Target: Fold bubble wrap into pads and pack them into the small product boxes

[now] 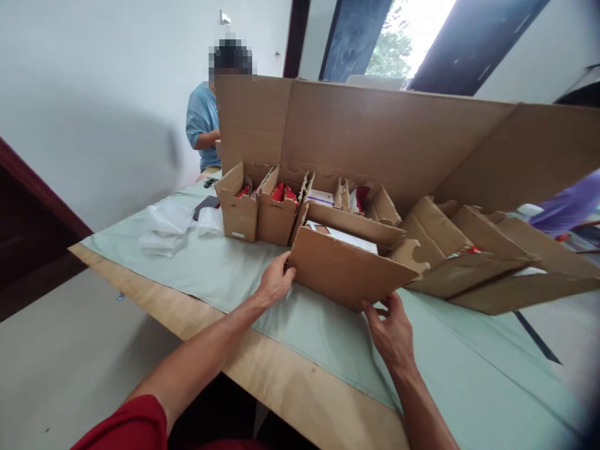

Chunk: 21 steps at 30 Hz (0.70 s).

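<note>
A small brown cardboard box (347,269) lies on the pale green cloth (225,269), its lid flap tilted up and a white item showing inside. My left hand (274,281) grips the box's left corner, fingers curled on the edge. My right hand (391,328) holds the box's lower right edge, fingertips tucked under the flap.
Several open small boxes (260,206) with red and white contents stand behind. More flaps and folded boxes (473,256) lie to the right. A tall cardboard sheet (375,131) stands upright behind them. Clear plastic bags (164,228) lie at left. A person in a blue shirt (201,125) sits beyond.
</note>
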Each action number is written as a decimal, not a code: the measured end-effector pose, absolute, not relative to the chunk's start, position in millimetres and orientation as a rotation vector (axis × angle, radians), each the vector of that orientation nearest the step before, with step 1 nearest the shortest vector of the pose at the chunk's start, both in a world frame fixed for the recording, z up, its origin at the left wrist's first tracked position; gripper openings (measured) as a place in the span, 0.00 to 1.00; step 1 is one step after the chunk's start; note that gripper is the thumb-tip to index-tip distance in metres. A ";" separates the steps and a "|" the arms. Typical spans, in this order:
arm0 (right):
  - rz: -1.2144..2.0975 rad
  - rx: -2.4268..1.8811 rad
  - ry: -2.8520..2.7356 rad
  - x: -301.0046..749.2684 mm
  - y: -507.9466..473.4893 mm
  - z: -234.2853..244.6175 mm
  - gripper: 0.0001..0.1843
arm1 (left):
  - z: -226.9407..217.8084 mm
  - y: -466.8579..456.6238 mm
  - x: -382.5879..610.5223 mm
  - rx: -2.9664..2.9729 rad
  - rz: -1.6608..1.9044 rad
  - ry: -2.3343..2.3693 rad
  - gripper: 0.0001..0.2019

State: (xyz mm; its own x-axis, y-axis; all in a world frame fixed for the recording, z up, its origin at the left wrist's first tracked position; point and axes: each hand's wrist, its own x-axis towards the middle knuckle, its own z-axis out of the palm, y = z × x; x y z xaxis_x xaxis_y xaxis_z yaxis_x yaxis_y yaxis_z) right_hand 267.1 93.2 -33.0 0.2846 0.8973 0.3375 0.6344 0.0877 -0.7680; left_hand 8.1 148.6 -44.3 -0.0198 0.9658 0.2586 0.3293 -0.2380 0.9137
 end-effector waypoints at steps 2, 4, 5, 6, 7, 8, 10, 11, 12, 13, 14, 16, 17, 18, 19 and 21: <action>0.383 -1.730 -1.439 269.9 91.2 -45.7 0.29 | -51.0 145.3 7.2 1.646 1.236 1.416 0.24; 0.401 -1.810 -1.469 273.9 88.7 -54.2 0.28 | -51.5 140.5 4.0 1.673 1.238 1.466 0.26; 0.402 -1.833 -1.486 275.6 88.1 -56.4 0.28 | -49.5 138.8 -0.3 1.689 1.252 1.491 0.27; 0.397 -1.845 -1.499 276.9 88.0 -57.5 0.27 | -46.5 137.9 -7.3 1.709 1.271 1.516 0.28; 0.390 -1.852 -1.511 277.9 88.3 -57.8 0.27 | -43.0 137.9 -17.6 1.730 1.293 1.543 0.27; 0.384 -1.858 -1.522 278.4 89.0 -57.7 0.27 | -39.4 138.7 -31.4 1.748 1.316 1.579 0.26; 0.370 -1.874 -1.543 279.0 90.5 -57.2 0.27 | -33.7 142.9 -67.7 1.761 1.357 1.688 0.22; 0.364 -1.881 -1.550 279.1 91.1 -57.2 0.26 | -31.8 146.2 -88.6 1.748 1.373 1.765 0.20; 0.361 -1.886 -1.555 279.2 91.6 -57.2 0.26 | -30.4 150.2 -110.0 1.724 1.386 1.850 0.20; 0.364 -1.889 -1.557 279.2 92.0 -57.3 0.26 | -29.4 155.1 -130.5 1.696 1.393 1.931 0.20; 0.372 -1.891 -1.556 279.2 92.2 -57.3 0.26 | -28.7 160.6 -149.1 1.670 1.397 2.003 0.22; 0.392 -1.900 -1.547 279.0 92.3 -56.5 0.26 | -28.1 173.6 -177.9 1.624 1.397 2.108 0.26; 0.401 -1.905 -1.545 278.7 92.2 -55.7 0.26 | -28.0 180.7 -187.6 1.604 1.398 2.141 0.28; 0.407 -1.910 -1.548 278.3 92.1 -54.7 0.27 | -28.0 187.9 -194.5 1.583 1.403 2.163 0.30; 0.411 -1.912 -1.550 278.0 91.9 -53.6 0.27 | -27.9 194.9 -199.1 1.560 1.413 2.175 0.30; 0.420 -1.906 -1.553 277.5 91.6 -51.8 0.28 | -26.6 207.2 -204.4 1.501 1.450 2.176 0.27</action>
